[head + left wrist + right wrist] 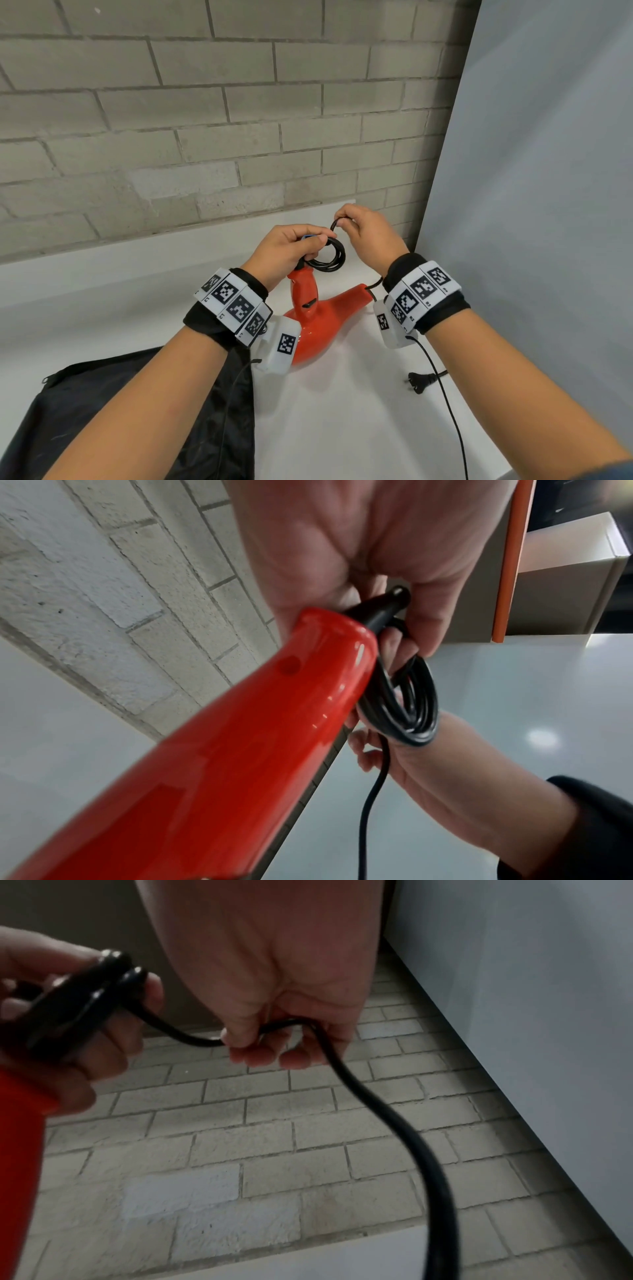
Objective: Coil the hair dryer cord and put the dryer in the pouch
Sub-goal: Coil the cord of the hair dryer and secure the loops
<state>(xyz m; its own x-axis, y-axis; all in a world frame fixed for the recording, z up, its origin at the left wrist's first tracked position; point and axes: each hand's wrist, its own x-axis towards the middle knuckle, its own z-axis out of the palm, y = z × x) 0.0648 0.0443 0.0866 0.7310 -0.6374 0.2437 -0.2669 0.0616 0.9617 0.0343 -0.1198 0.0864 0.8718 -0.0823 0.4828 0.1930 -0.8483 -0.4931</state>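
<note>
Small black cord coil (326, 257) is pinned above glossy red plastic hair dryer (318, 315) by left hand (287, 251); slack is pinched by right hand (364, 233) for another loop.

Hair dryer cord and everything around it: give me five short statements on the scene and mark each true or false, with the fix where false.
1. The left hand holds several loops of black cord at the end of the red hair dryer handle. True.
2. The right hand is empty. False: it pinches a length of the cord.
3. The plug lies loose on the white table. True.
4. The dryer is already inside the black pouch. False: it is out on the table beside the pouch.
5. The wall behind is red brick. False: the brick wall is grey.
</note>
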